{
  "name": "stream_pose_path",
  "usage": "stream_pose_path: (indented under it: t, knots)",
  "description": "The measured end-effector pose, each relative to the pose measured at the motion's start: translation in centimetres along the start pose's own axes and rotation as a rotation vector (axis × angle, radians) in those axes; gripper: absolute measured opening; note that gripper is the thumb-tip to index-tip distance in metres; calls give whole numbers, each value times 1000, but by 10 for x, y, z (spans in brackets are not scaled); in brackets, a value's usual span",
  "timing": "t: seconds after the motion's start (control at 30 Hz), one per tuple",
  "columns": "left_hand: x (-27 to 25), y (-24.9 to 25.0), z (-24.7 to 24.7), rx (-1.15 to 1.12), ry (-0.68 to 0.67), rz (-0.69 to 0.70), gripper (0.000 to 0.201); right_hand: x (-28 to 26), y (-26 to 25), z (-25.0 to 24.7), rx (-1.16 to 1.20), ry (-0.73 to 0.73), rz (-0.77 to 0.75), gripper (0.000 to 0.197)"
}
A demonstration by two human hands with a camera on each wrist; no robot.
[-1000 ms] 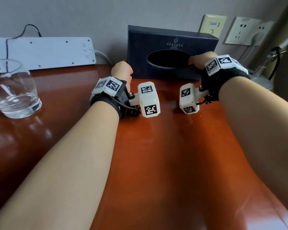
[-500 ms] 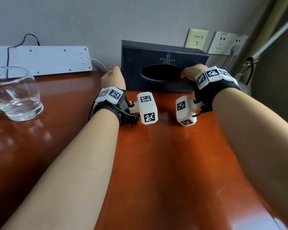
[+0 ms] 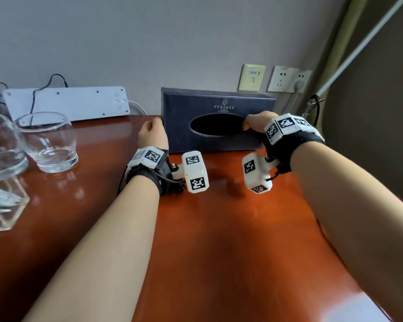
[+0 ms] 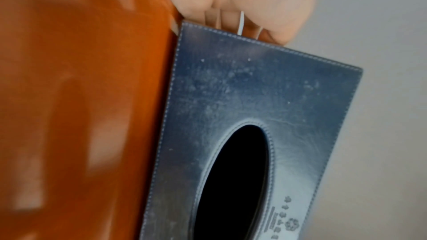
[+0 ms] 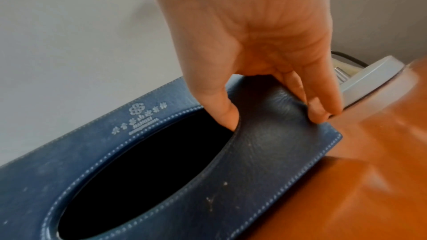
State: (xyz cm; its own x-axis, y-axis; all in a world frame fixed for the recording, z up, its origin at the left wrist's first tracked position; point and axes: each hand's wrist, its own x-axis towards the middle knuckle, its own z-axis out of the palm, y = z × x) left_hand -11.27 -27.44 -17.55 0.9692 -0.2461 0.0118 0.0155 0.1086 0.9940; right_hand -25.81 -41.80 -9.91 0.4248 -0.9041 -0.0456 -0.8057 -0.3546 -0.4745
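While both forearms stretch forward side by side over the glossy reddish-brown wooden table, wrists low, the hands meet the dark blue stitched leather tissue box. It stands at twelve o'clock on the table, back close to the grey wall, its face with the black oval opening tipped toward the person. The leather is grained, scuffed and dusty, edged with pale stitching and stamped with a pale emblem.

At the box's nine o'clock end the left hand is bent like a loose fist; its fingers lie close together down the short end wall and hold it, tips hidden behind the edge. At three o'clock the right hand arches over the top: its thumb hooks into the opening while the fingers wrap the outer edge, pinching the soft panel, which bulges between them.

Two clear, rounded glass tumblers stand well apart at the box's nine o'clock.
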Motion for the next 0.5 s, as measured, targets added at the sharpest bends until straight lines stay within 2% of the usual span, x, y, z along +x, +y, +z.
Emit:
stream_pose_path:
  t: [0.1, 0.23, 0.3, 0.37, 0.5]
  knots:
    - [-13, 6, -4, -10, -61, 7, 28, -7, 2, -5, -36, 0, 13, 25]
    - [2, -14, -1, -40, -123, -16, 66, -15, 3, -7, -51, 2, 11, 35]
    - [15, -28, 3, -55, -141, -17, 68, -19, 3, -5, -45, 3, 11, 41]
    - [7, -20, -1, -61, -143, -17, 66, -21, 3, -4, -38, 6, 21, 42]
    - [0, -16, -3, -101, -110, -51, 63, -19, 1, -7, -26, 5, 21, 34]
